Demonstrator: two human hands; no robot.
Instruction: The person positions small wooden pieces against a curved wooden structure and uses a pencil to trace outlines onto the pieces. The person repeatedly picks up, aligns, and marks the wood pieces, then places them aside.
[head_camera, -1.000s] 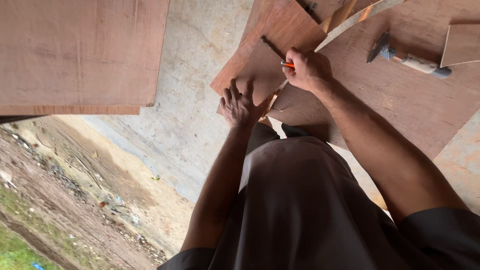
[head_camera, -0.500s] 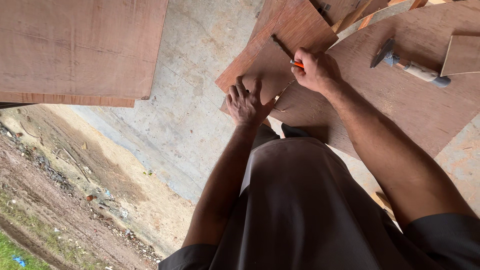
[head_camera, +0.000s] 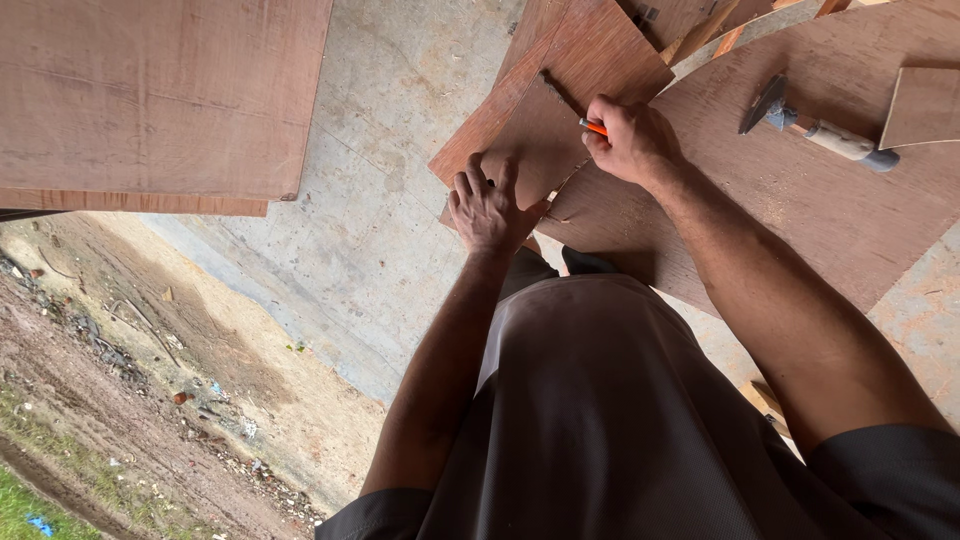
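My left hand (head_camera: 487, 205) lies flat, fingers spread, on a small brown plywood piece (head_camera: 540, 130) that rests on other boards on the concrete floor. Just to its right, my right hand (head_camera: 630, 140) is closed around an orange-handled tool (head_camera: 592, 126), whose tip meets the plywood near a dark line running up the piece. Beneath and to the right spreads a large plywood sheet (head_camera: 800, 200). Whether the tool is a pencil or a knife is too small to tell.
A hammer (head_camera: 815, 125) with a pale handle lies on the large sheet at the upper right, beside a small wood offcut (head_camera: 920, 105). Another big plywood board (head_camera: 150, 100) fills the upper left. Bare concrete (head_camera: 380, 200) runs between them; dirt and litter lie at the lower left.
The view has shifted slightly. My right hand with the orange tool has stayed at the plywood piece, and my left hand keeps pressing it down.
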